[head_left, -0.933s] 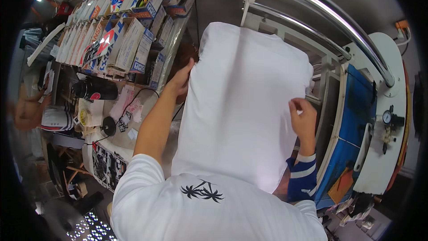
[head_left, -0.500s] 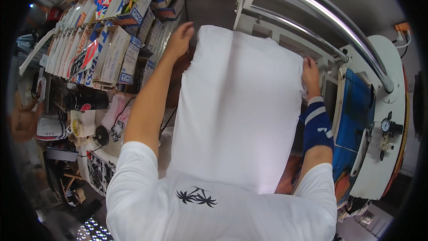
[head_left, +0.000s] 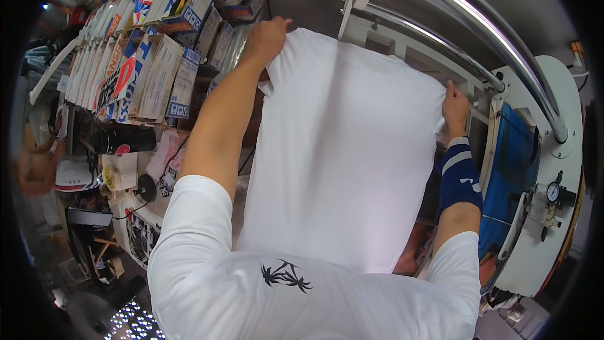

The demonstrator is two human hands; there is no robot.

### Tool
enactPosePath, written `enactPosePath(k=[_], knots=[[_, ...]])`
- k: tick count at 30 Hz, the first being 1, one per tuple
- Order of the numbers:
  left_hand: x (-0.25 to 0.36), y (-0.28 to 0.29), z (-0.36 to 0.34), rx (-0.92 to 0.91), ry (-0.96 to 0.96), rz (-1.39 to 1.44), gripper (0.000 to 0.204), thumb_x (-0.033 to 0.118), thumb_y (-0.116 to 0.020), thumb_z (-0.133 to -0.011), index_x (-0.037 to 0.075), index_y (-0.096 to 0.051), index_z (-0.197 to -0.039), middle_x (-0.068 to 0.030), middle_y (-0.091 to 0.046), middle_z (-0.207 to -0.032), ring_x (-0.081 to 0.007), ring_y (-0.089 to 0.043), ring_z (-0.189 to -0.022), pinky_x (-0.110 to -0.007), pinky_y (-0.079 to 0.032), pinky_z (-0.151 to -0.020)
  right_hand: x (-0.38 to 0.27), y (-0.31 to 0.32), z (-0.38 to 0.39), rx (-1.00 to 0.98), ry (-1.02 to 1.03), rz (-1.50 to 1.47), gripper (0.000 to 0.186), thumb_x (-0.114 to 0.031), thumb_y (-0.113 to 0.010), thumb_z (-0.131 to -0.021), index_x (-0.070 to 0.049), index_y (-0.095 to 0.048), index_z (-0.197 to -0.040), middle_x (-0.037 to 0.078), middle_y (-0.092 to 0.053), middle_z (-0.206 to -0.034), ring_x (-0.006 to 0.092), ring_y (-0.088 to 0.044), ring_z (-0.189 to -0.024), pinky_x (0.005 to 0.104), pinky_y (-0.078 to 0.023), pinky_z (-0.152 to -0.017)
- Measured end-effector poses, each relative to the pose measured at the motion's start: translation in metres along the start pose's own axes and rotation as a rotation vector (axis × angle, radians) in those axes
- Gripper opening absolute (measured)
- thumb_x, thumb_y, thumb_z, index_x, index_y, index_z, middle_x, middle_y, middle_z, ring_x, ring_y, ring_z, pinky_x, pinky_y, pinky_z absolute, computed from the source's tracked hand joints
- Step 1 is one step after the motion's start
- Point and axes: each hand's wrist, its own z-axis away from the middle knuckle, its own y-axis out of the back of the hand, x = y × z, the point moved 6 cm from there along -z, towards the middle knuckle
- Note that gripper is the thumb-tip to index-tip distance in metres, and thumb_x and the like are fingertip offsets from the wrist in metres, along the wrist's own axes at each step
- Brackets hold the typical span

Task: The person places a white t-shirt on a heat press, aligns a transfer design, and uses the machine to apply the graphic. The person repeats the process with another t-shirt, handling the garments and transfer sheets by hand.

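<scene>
A plain white T-shirt [head_left: 346, 151] lies spread in front of me, its near part running up against my own shirt. At its far left corner my left hand [head_left: 267, 39] is closed on the sleeve, and the cloth between hand and body is pulled out at a slant. On the right, my right hand [head_left: 455, 110] pinches the edge of the other sleeve, with the fingertips partly hidden by cloth. A soft vertical crease runs down the shirt's middle. Whatever supports the shirt is mostly covered by it.
Right of the shirt stands a white machine frame with a thick chrome tube [head_left: 478, 19], a blue panel [head_left: 509, 176] and a pressure gauge [head_left: 553, 192]. Cardboard boxes [head_left: 157, 75] are packed on the left. Below them are a black cup [head_left: 126, 140] and a cable.
My left hand has moved right and taken hold of the sleeve, drawing it outward. The right hand and shirt have shifted slightly right in view. The far edge is spread wider.
</scene>
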Motion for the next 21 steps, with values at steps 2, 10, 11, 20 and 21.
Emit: enactPosePath(k=[2,10,11,20,21], knots=[[0.018,0.006,-0.007,0.091,-0.045,0.119,0.043,0.044,-0.053,-0.104,0.005,-0.070,-0.099,-0.0261,-0.071,-0.090,-0.0480,-0.068,-0.088,-0.057,-0.052,-0.078,0.030,-0.006,-0.005,-0.088,-0.017,0.033,0.058,-0.051,-0.060,-0.101,0.004,-0.070,-0.086,0.022,-0.070,-0.084,0.0351,-0.068,-0.079,0.0443,-0.051,-0.076],[-0.107,-0.024,0.154,-0.528,0.740,0.946,0.057,0.057,-0.052,-0.104,0.006,-0.066,-0.082,-0.0042,-0.067,-0.073,-0.0173,-0.063,-0.065,-0.031,-0.050,-0.065,-0.015,0.049,0.064,0.094,-0.058,-0.180,0.048,-0.047,-0.070,-0.095,0.000,-0.071,-0.087,0.012,-0.068,-0.078,0.0236,-0.065,-0.074,0.0380,-0.051,-0.072],[-0.087,-0.021,0.190,-0.781,0.795,1.012,0.059,0.060,-0.048,-0.105,0.006,-0.063,-0.084,-0.0019,-0.066,-0.074,-0.0169,-0.063,-0.066,-0.033,-0.053,-0.069,0.000,0.052,0.080,0.055,-0.169,-0.188,0.052,-0.051,-0.069,-0.096,0.000,-0.071,-0.087,0.010,-0.066,-0.075,0.0216,-0.063,-0.072,0.0370,-0.050,-0.070],[-0.049,0.003,0.193,-0.331,0.622,1.464,0.021,0.019,-0.065,-0.103,0.001,-0.064,-0.114,-0.0037,-0.071,-0.106,-0.0181,-0.067,-0.097,-0.033,-0.051,-0.092,0.049,0.024,0.148,-0.443,-0.819,-0.662,0.063,-0.071,-0.051,-0.099,-0.011,-0.070,-0.099,-0.005,-0.058,-0.076,0.0089,-0.046,-0.063,0.0268,-0.037,-0.058],[-0.050,0.005,0.189,-0.235,0.538,1.263,0.021,0.018,-0.064,-0.103,0.001,-0.064,-0.115,-0.0051,-0.071,-0.105,-0.0186,-0.066,-0.094,-0.033,-0.051,-0.090,0.040,0.028,0.147,-0.446,-0.831,-0.723,0.060,-0.068,-0.052,-0.100,-0.012,-0.070,-0.102,-0.006,-0.059,-0.077,0.0088,-0.045,-0.063,0.0263,-0.037,-0.059]])
